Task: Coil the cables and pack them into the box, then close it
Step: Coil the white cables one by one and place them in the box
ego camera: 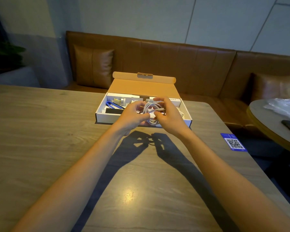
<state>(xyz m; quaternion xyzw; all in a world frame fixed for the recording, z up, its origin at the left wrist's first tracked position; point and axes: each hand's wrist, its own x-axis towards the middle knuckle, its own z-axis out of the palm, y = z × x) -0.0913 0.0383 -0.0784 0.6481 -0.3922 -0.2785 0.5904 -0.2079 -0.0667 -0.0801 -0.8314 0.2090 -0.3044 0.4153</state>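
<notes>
- Leafy plant (5, 56): dark foliage, far to the left of the left hand, dimly lit.
- Table (40, 131): matte wood-grain top with a rounded far corner, under both forearms; both hands cast sharp shadows on it.
- Cushion (93, 67): square, smooth brown leather, beyond and left of the left hand, leaning on the leather bench (191, 64).
- Box (105, 118): shallow rectangular cardboard, white outside, raw brown inside its lid (144, 87), which stands open beyond the hands.
- Blue tool (114, 104), a small roll (117, 101) and a flat black strip (114, 111): inside the box, just left of the left hand.
- Left hand (132, 116): fingers curled round the left side of the coil, gripping it.
- Cable (151, 111): thin, smooth and white, wound in loose round loops, held between the two hands over the near part of the open box.
- Right hand (169, 116): thumb and fingers pinch the right side of the coil, forefinger lifted above it.
- More white cable (182, 114): in the box, just right of the right hand.
- QR sticker (233, 142): blue rectangle, flat on the table, well right of the right hand.
- Round table (264, 121): far right, carrying crinkled clear plastic (285, 108).
</notes>
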